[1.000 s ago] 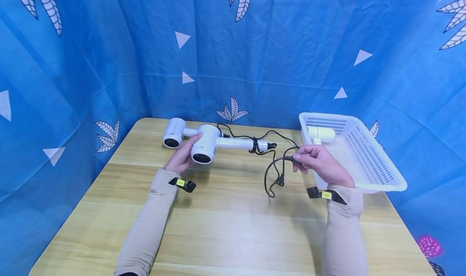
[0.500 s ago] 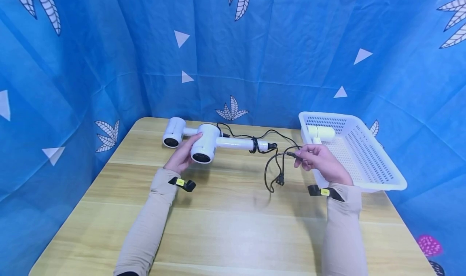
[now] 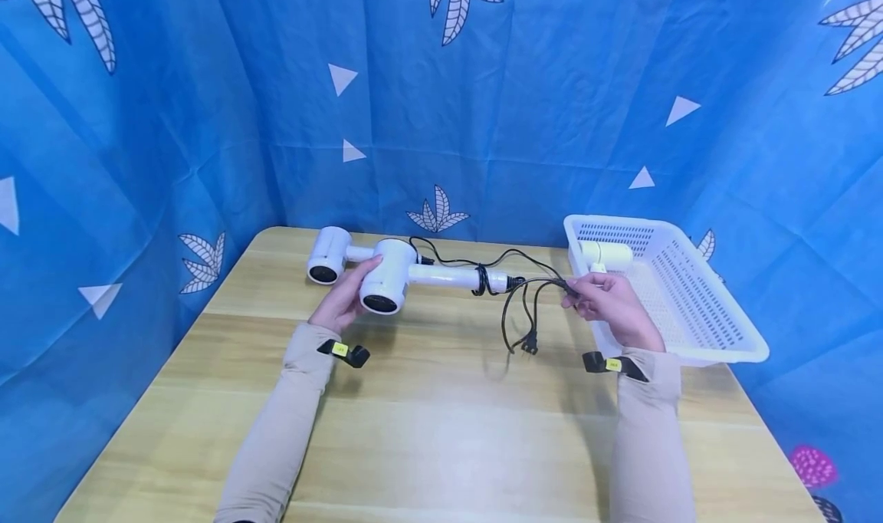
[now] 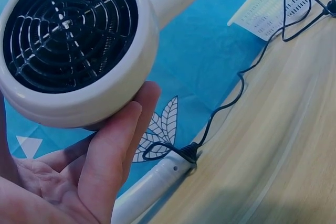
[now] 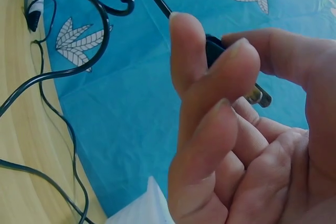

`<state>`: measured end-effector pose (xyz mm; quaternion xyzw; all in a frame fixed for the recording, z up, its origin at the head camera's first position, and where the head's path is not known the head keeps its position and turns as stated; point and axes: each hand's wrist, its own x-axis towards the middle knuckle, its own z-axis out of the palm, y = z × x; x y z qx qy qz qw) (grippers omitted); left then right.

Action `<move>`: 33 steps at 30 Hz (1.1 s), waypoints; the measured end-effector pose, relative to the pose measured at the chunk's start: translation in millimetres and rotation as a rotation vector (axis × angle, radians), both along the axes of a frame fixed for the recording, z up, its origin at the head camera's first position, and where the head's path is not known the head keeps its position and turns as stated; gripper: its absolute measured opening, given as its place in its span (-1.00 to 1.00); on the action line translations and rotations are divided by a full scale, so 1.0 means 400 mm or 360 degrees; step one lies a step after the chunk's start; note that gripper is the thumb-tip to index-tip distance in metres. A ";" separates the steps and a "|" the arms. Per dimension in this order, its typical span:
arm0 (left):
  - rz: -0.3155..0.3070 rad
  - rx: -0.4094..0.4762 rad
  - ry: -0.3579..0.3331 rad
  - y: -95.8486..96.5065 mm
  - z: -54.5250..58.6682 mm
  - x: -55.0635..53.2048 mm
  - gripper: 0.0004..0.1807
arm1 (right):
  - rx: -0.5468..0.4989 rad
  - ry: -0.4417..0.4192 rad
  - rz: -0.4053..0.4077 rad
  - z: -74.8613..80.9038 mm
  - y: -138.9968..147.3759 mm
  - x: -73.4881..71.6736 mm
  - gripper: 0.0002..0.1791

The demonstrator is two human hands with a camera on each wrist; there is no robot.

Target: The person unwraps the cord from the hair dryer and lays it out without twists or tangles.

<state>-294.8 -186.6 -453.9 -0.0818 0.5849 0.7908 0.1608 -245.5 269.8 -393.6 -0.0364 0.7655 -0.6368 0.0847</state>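
My left hand (image 3: 338, 300) grips a white hair dryer (image 3: 388, 277) by its round head. Its handle points right, with part of its black cord (image 3: 481, 279) wound round it; the left wrist view shows the intake grille (image 4: 71, 30). My right hand (image 3: 612, 302) pinches the plug (image 5: 212, 51) of a black cord between thumb and fingers, its metal prongs (image 5: 255, 96) showing. The cord curves from there toward the held dryer's handle end. Behind lies a second white hair dryer (image 3: 329, 256), partly hidden by the held one.
At the right of the wooden table (image 3: 428, 431) stands a white perforated basket (image 3: 717, 300) with another white hair dryer (image 3: 610, 254) in it. A second plug (image 3: 529, 343) and thin black cord (image 3: 503, 254) are near the basket's left side. Blue patterned cloth (image 3: 441, 109) hangs behind.
My right hand has risen slightly and turned the plug, so the cord beside it now runs flatter and its loop is higher. My left hand and its hair dryer stay nearly still.
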 end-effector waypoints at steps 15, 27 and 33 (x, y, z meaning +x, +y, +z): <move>-0.0051 -0.0004 0.0015 -0.012 -0.033 0.017 -0.39 | -0.0345 0.0070 -0.0465 -0.016 0.002 -0.004 -0.82; -0.0046 0.0026 0.0061 -0.011 -0.026 0.001 -0.43 | -0.0705 0.0301 -0.0744 0.016 -0.037 -0.006 -0.82; -0.0061 0.0021 0.0052 -0.008 -0.015 -0.002 -0.35 | -0.0810 0.0400 -0.0753 0.033 -0.053 0.004 -0.81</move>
